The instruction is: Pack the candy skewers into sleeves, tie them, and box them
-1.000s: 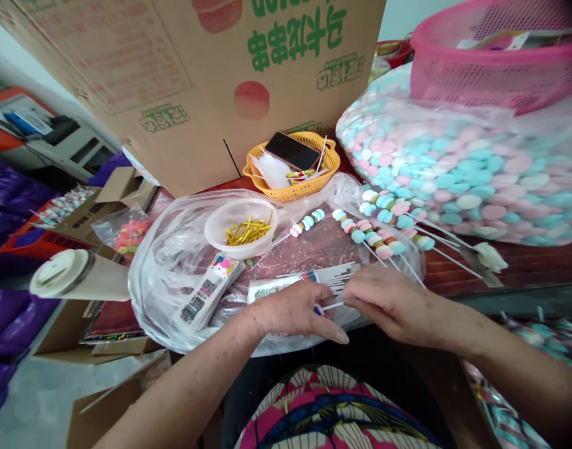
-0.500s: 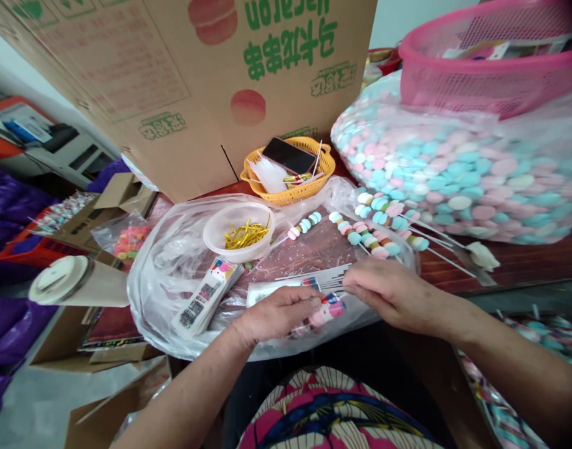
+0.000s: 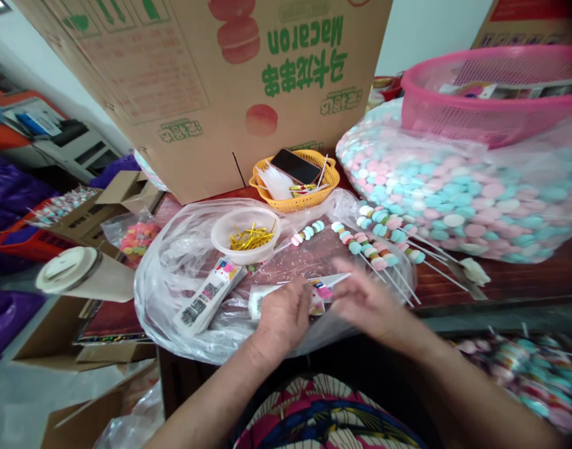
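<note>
Printed wrapper (image 3: 319,293) between both hands

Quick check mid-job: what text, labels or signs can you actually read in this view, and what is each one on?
"Macaron", upside down in green: large brown cardboard box behind the table.
Green Chinese characters and small green stamps beneath it, same box: not legible to me.
Faint red print panel on the box's left face: too blurred.
White printed label strips with barcode-like marks on the clear plastic sheet: too small.
</note>
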The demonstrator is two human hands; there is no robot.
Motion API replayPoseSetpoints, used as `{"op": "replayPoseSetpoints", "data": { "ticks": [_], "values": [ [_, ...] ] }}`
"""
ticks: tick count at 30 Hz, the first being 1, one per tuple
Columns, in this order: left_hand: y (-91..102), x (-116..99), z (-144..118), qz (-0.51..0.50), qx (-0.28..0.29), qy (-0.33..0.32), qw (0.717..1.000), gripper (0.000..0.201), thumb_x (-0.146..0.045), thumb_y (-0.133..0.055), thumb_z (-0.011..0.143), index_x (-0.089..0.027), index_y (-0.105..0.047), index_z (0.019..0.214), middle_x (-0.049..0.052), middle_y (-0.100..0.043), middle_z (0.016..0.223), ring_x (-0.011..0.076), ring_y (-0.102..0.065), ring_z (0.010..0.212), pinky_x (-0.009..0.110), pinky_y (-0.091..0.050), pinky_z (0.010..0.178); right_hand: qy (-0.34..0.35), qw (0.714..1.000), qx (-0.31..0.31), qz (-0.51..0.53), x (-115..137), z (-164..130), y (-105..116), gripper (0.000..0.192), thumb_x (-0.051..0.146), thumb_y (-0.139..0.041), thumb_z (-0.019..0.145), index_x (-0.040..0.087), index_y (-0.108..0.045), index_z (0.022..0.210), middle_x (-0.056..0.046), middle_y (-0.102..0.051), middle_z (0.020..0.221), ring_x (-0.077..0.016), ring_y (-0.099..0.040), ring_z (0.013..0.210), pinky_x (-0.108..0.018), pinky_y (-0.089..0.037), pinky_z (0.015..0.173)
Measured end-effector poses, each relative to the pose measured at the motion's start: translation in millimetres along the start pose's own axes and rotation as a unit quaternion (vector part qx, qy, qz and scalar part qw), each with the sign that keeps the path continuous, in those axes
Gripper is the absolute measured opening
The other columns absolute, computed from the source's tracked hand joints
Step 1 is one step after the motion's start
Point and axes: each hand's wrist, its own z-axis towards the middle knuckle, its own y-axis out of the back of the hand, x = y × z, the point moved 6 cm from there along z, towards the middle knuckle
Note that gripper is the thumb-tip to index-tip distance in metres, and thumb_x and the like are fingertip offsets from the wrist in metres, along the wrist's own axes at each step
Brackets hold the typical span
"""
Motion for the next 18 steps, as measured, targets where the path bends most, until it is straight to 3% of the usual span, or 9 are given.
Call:
{"op": "replayPoseSetpoints", "data": {
  "ticks": [2, 4, 7, 9, 11, 13, 16, 18],
  "values": [
    [-4.6, 0, -4, 0.022, 0.01, 0.018, 1.0, 0.021, -0.034, -0.042, 0.089, -0.02, -0.053, 0.078, 0.001, -0.053, 0.062, 0.0165, -0.049, 0.059, 0.028, -0.034, 0.06, -0.073, 0.995, 0.03, 0.057, -12, -7, -24, 0.035, 0.047, -0.059, 0.082, 0.017, -0.056, 0.099, 0.003, -0.057, 0.061, -0.0125, -0.054, 0.049, -0.025, -0.045, 0.047],
    [-6.9, 1, -9, -0.049, 0.034, 0.033, 0.998, 0.022, -0.037, -0.041, 0.091, -0.019, -0.053, 0.094, 0.001, -0.056, 0.066, 0.0164, -0.051, 0.06, 0.027, -0.036, 0.059, -0.094, 0.99, 0.017, 0.106, -15, -10, -39, 0.033, 0.051, -0.052, 0.085, 0.019, -0.052, 0.081, 0.004, -0.054, 0.054, -0.0121, -0.052, 0.044, -0.025, -0.045, 0.045],
    [-11.7, -2, -14, -0.215, 0.181, 0.031, 0.959, 0.032, -0.047, -0.037, 0.092, -0.019, -0.049, 0.103, 0.002, -0.061, 0.072, 0.0152, -0.053, 0.063, 0.024, -0.038, 0.054, -0.062, 0.991, 0.017, 0.118, -7, -9, -49, 0.03, 0.049, -0.044, 0.089, 0.02, -0.049, 0.082, 0.004, -0.055, 0.054, -0.0128, -0.054, 0.044, -0.026, -0.046, 0.046],
    [-9.8, -3, -15, -0.23, 0.284, 0.027, 0.931, 0.033, -0.048, -0.039, 0.091, -0.018, -0.053, 0.091, 0.002, -0.06, 0.073, 0.0142, -0.051, 0.063, 0.023, -0.037, 0.053, -0.012, 0.999, 0.03, 0.032, 2, -5, -50, 0.026, 0.042, -0.04, 0.092, 0.021, -0.048, 0.08, 0.003, -0.057, 0.056, -0.013, -0.055, 0.046, -0.025, -0.045, 0.048],
    [-0.8, 0, -13, -0.175, 0.307, 0.015, 0.935, 0.03, -0.045, -0.044, 0.089, -0.018, -0.054, 0.079, 0.0, -0.056, 0.07, 0.0135, -0.048, 0.064, 0.023, -0.038, 0.057, 0.096, 0.985, 0.014, -0.141, 18, 0, -47, 0.024, 0.032, -0.038, 0.093, 0.02, -0.048, 0.074, -0.001, -0.06, 0.061, -0.0139, -0.057, 0.052, -0.025, -0.043, 0.052],
    [9.8, 6, -9, -0.132, 0.283, 0.009, 0.95, 0.027, -0.042, -0.047, 0.087, -0.018, -0.054, 0.075, -0.001, -0.053, 0.068, 0.0136, -0.047, 0.065, 0.024, -0.039, 0.061, 0.225, 0.92, -0.04, -0.318, 39, 2, -46, 0.026, 0.022, -0.038, 0.092, 0.019, -0.05, 0.07, -0.003, -0.059, 0.06, -0.0147, -0.055, 0.055, -0.027, -0.04, 0.053],
    [19.3, 20, -9, -0.154, 0.257, 0.071, 0.951, 0.026, -0.041, -0.042, 0.088, -0.02, -0.051, 0.075, -0.001, -0.053, 0.068, 0.0145, -0.048, 0.064, 0.025, -0.039, 0.061, 0.367, 0.805, -0.149, -0.442, 70, -3, -46, 0.022, 0.013, -0.039, 0.092, 0.016, -0.059, 0.082, -0.008, -0.066, 0.074, -0.0191, -0.061, 0.072, -0.032, -0.044, 0.066],
    [23.6, 27, -11, -0.173, 0.253, 0.096, 0.947, 0.021, -0.036, -0.046, 0.083, -0.02, -0.051, 0.07, 0.0, -0.053, 0.067, 0.0151, -0.049, 0.064, 0.026, -0.04, 0.061, 0.458, 0.733, -0.111, -0.491, 83, -9, -59, 0.024, 0.012, -0.04, 0.093, 0.014, -0.061, 0.102, -0.013, -0.069, 0.101, -0.0251, -0.058, 0.104, -0.044, -0.042, 0.091]
  ]
}}
